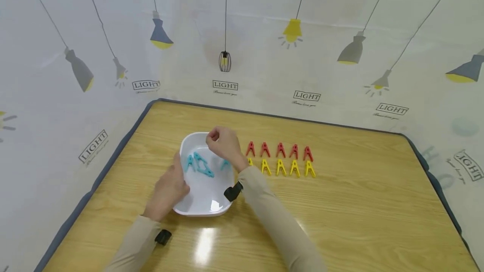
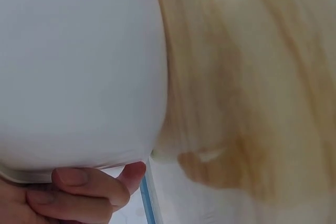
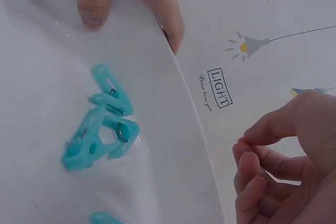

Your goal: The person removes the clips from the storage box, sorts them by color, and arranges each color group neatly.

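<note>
A white plastic basin [image 1: 206,196] stands on the wooden table, with several teal clothespins [image 1: 190,163] lying loose inside it. My left hand [image 1: 168,188] grips its left side, thumb over the rim and fingers around the outside; the right wrist view shows that thumb [image 3: 94,6] against the inner wall. Above the basin's far right part is my right hand [image 1: 225,144]. Its fingers are curled and the thumb meets the index fingertip, with nothing visible between them in the right wrist view. My right forearm covers part of the basin's right edge.
To the right of the basin, a row of red clothespins [image 1: 280,150] lies behind a row of yellow clothespins [image 1: 280,167]. The right hand partly hides the leftmost yellow one. A lamp-patterned cloth [image 1: 261,74] hangs around the wooden table [image 1: 359,205].
</note>
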A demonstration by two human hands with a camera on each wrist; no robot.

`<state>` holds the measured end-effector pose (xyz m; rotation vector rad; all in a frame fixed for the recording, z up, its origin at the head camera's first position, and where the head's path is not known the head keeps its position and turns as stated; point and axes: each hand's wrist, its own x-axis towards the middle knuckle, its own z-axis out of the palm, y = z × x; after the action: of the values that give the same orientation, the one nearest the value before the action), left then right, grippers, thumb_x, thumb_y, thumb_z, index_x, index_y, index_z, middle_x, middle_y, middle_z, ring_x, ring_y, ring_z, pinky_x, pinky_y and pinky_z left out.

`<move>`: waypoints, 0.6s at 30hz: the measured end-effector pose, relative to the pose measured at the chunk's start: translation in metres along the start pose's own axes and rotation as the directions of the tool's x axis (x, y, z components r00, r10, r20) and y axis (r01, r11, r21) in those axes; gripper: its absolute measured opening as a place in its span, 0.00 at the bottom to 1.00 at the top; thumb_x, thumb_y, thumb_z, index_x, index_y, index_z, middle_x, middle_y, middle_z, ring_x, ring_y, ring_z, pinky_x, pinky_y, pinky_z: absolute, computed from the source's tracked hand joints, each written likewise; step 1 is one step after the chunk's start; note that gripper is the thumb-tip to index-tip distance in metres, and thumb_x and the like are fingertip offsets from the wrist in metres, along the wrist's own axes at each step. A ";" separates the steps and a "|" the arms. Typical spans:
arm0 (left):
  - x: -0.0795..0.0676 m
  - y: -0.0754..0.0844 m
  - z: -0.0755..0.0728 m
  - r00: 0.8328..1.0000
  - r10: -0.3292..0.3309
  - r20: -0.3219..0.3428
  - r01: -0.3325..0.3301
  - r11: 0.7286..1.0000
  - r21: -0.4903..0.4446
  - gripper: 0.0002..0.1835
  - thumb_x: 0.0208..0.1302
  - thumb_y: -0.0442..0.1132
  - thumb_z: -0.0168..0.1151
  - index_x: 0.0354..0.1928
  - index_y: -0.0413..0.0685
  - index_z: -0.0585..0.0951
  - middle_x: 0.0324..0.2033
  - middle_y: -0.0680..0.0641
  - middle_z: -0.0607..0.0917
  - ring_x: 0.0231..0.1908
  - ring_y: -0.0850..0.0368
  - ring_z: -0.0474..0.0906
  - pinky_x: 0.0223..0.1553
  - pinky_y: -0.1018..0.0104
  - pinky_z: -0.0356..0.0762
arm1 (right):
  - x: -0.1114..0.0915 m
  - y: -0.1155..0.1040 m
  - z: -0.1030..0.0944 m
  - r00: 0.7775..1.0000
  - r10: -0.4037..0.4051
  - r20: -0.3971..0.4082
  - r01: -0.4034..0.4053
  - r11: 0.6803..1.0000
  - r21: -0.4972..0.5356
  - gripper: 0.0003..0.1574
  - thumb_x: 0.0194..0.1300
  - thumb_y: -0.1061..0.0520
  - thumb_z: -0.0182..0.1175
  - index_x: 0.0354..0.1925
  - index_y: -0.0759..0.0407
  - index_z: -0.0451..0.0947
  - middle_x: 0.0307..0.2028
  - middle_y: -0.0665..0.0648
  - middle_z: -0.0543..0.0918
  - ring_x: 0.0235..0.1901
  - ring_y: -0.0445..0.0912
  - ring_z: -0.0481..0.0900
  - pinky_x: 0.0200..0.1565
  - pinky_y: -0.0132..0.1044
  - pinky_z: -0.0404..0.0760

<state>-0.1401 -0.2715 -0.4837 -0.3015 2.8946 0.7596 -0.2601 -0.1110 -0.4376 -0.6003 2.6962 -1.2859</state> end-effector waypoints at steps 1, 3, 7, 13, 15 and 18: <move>0.001 0.001 0.001 1.000 0.000 -0.002 0.000 1.000 0.005 0.54 0.54 0.26 0.63 0.77 0.33 0.40 0.58 0.24 0.75 0.41 0.39 0.80 0.40 0.46 0.83 | 0.001 0.000 0.002 1.000 0.002 0.002 -0.002 1.000 -0.006 0.10 0.66 0.55 0.59 0.38 0.60 0.83 0.33 0.55 0.85 0.31 0.43 0.77 0.32 0.27 0.74; 0.002 0.001 0.003 1.000 -0.006 -0.001 0.006 1.000 0.007 0.54 0.54 0.26 0.63 0.78 0.35 0.40 0.57 0.25 0.76 0.40 0.40 0.80 0.38 0.48 0.83 | 0.003 -0.001 0.008 1.000 0.011 0.002 -0.011 1.000 -0.024 0.09 0.66 0.55 0.60 0.37 0.59 0.84 0.32 0.55 0.85 0.30 0.43 0.76 0.31 0.27 0.73; 0.004 0.002 0.004 1.000 -0.007 -0.003 0.007 1.000 0.011 0.54 0.54 0.26 0.62 0.77 0.35 0.41 0.56 0.25 0.77 0.38 0.41 0.80 0.35 0.50 0.82 | 0.008 0.000 0.021 0.999 0.038 0.016 -0.037 0.998 -0.041 0.07 0.65 0.56 0.60 0.34 0.57 0.83 0.29 0.52 0.84 0.27 0.41 0.75 0.29 0.27 0.72; 0.005 0.002 0.004 0.999 0.022 -0.023 -0.022 1.000 0.001 0.52 0.52 0.25 0.61 0.76 0.34 0.43 0.52 0.26 0.79 0.36 0.42 0.80 0.33 0.50 0.81 | 0.012 0.006 0.035 0.996 0.051 0.068 -0.040 0.987 -0.154 0.07 0.62 0.56 0.61 0.35 0.56 0.85 0.27 0.49 0.82 0.26 0.39 0.74 0.27 0.26 0.70; 0.005 0.001 0.004 0.999 0.026 -0.029 -0.026 1.000 -0.001 0.53 0.50 0.25 0.62 0.76 0.34 0.44 0.50 0.26 0.80 0.36 0.41 0.80 0.33 0.49 0.81 | 0.011 0.006 0.037 0.994 0.054 0.098 -0.034 0.980 -0.196 0.07 0.59 0.57 0.63 0.35 0.57 0.85 0.28 0.50 0.83 0.26 0.40 0.74 0.26 0.27 0.69; 0.004 0.000 0.004 0.999 0.017 -0.028 -0.017 1.000 0.004 0.53 0.49 0.25 0.61 0.76 0.33 0.43 0.51 0.26 0.79 0.38 0.40 0.81 0.35 0.47 0.81 | 0.011 0.003 0.038 0.984 0.068 0.166 -0.023 0.965 -0.263 0.05 0.57 0.57 0.66 0.32 0.57 0.83 0.25 0.48 0.80 0.24 0.40 0.71 0.24 0.28 0.67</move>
<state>-0.1436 -0.2702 -0.4876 -0.2893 2.9280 0.7589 -0.2613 -0.1408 -0.4637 -0.6382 2.7322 -0.8305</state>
